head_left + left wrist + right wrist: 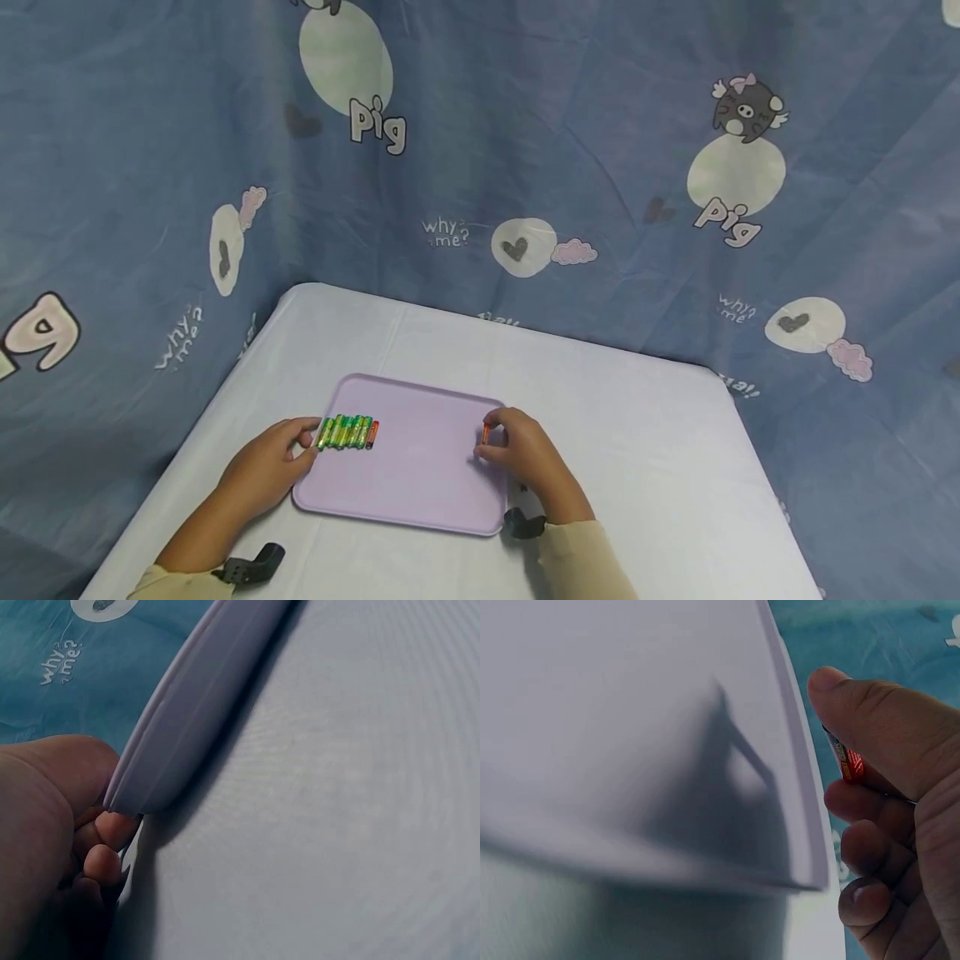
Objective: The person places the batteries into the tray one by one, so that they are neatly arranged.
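A pale purple tray (427,450) lies on the white-covered table. Near its left side, several green-and-yellow batteries (342,432) lie side by side, with one red battery (372,434) at the right end of the row. My left hand (262,467) grips the tray's left edge, and the left wrist view shows the thumb and fingers at the tray rim (176,712). Over the tray's right side, my right hand (521,446) pinches another red battery (847,759) between thumb and finger. Its other fingers are curled in the right wrist view.
A white cloth (637,450) covers the table around the tray. Behind and to the left hangs a blue curtain (465,167) printed with pigs and words. Black wrist cameras (255,567) are worn at both wrists, and the right one sits close to the tray's lower right corner.
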